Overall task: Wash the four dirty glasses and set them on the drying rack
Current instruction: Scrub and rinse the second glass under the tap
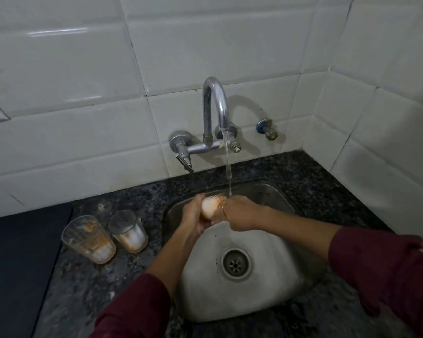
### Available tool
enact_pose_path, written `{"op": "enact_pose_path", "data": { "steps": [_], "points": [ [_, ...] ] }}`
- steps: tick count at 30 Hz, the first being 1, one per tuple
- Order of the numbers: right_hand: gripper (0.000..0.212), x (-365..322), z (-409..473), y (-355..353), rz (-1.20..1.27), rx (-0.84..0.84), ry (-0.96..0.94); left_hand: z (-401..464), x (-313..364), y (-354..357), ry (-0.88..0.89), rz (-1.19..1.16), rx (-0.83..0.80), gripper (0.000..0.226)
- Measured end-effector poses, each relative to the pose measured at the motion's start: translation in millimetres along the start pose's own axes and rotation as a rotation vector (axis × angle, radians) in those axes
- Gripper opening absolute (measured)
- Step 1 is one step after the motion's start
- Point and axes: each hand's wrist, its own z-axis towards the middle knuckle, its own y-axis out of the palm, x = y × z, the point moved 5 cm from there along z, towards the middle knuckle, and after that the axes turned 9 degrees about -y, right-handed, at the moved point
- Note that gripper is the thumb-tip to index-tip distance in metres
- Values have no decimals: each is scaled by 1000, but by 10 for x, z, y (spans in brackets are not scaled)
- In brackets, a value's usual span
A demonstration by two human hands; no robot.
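Over the steel sink (274, 303) I hold a dirty glass (210, 207) sideways under the running tap (215, 111). My left hand (194, 215) grips its base. My right hand (239, 213) is at its open rim, fingers at or inside the mouth. The water stream falls onto the rim by my right hand. On the counter left of the sink, two more dirty glasses stand upright, smeared with orange and white residue: one at the far left (89, 239) and one beside it (128, 230). No drying rack is in view.
The sink drain (236, 264) lies below my hands. Dark speckled granite counter (112, 289) surrounds the sink. A dark flat surface (17, 264) lies at the far left. A small wall valve (266, 129) sits right of the tap. White tiled walls meet in a corner at the right.
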Motion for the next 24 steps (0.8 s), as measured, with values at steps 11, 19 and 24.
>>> {"op": "enact_pose_path", "data": {
  "steps": [11, 19, 24],
  "points": [
    [53, -147, 35, 70, 390, -113, -77, -24, 79, -8, 122, -41, -20, 15],
    [63, -295, 4, -168, 804, -171, -46, -59, 73, -46, 39, -39, -78, 19],
    [65, -320, -23, -52, 552, -159, -62, -68, 80, -89, 48, -43, -6, 16]
  ]
}}
